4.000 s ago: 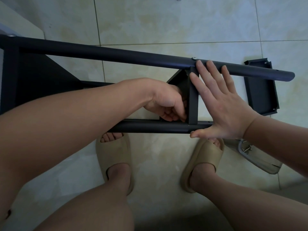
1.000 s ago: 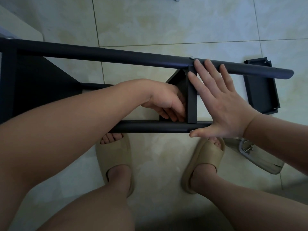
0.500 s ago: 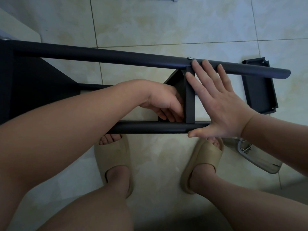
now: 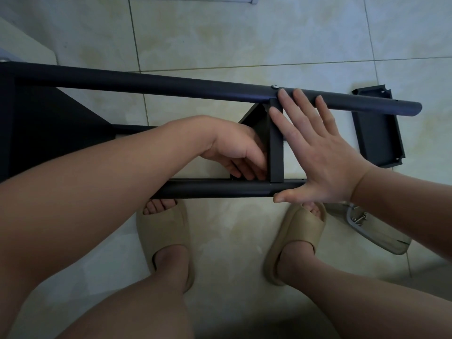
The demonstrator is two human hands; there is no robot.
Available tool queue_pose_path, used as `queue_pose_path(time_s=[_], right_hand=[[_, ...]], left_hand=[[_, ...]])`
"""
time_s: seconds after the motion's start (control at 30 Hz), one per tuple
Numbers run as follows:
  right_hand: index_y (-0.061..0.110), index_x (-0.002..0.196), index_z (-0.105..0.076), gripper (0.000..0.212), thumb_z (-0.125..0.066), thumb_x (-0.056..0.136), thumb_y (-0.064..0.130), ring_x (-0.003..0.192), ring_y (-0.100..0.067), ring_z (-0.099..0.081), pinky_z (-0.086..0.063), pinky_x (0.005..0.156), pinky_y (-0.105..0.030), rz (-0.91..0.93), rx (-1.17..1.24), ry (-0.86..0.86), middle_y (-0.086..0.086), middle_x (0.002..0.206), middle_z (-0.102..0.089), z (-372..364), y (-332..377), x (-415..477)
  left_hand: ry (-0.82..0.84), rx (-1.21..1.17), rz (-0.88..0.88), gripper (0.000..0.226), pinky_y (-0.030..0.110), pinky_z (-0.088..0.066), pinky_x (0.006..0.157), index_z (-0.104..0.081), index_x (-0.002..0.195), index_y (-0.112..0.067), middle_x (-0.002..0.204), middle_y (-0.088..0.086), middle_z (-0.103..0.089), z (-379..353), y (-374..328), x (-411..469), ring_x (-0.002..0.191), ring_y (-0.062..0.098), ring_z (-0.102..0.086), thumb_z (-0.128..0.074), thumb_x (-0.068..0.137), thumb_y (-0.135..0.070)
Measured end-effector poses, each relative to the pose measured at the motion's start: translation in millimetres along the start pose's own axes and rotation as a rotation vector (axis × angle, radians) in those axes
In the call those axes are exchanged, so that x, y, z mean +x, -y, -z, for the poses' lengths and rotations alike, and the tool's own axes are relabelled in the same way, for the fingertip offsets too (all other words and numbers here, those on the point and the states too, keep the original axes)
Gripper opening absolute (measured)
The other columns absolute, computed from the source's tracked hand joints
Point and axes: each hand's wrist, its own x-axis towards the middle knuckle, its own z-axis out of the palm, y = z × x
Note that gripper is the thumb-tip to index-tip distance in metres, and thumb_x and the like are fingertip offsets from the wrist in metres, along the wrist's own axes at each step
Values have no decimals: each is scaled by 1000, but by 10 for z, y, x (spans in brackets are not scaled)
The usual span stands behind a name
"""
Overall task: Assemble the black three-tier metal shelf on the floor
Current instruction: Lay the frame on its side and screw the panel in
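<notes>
The black shelf frame lies on its side on the tiled floor, its far pole point(image 4: 171, 86) and near pole point(image 4: 220, 189) running left to right. A shelf tier point(image 4: 276, 155) stands edge-on between them, with a screw head point(image 4: 275, 86) where it meets the far pole. My right hand point(image 4: 318, 157) presses flat against the tier's right face, fingers straight and fingertips at the far pole. My left hand point(image 4: 234, 148) reaches in on the tier's left side, fingers curled at its lower corner by the near pole. Whether those fingers hold anything is hidden.
Another black tier point(image 4: 376, 133) lies loose on the floor at the right, past the pole ends. A clear plastic bag with screws point(image 4: 362, 223) lies beside my right foot. My feet in beige slippers point(image 4: 161, 228) stand just under the near pole. A fitted tier point(image 4: 49, 123) fills the frame's left end.
Both hands stay in the same places on the tier. Only the fingers of my left hand shift slightly at the lower corner.
</notes>
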Motion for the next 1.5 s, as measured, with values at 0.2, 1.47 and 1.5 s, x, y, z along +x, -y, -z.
queue_pose_path(time_s=[0.2, 1.47, 1.5], right_hand=[[7, 162, -4, 130, -33, 74, 98, 156, -39, 5, -4, 123, -64, 4, -6, 2, -19, 169, 2, -4, 2, 3], [5, 162, -7, 129, -32, 74, 97, 156, -39, 5, -2, 123, -63, 4, -1, 4, -19, 169, 1, 23, 19, 2], [5, 162, -7, 129, -32, 74, 97, 156, -40, 5, -2, 123, -63, 3, 0, 5, -19, 169, 1, 25, 18, 2]], left_hand=[[-27, 18, -19, 10, 34, -50, 92, -74, 88, -15, 81, -1, -74, 14, -4, 19, 81, 14, -64, -71, 86, -6], [-1, 21, -28, 15, 32, -49, 88, -71, 99, -11, 87, 0, -70, 39, 9, 14, 87, 16, -63, -71, 86, -3], [10, 15, -25, 17, 33, -49, 90, -71, 101, -11, 91, 2, -70, 42, 8, 11, 90, 17, -63, -70, 86, -3]])
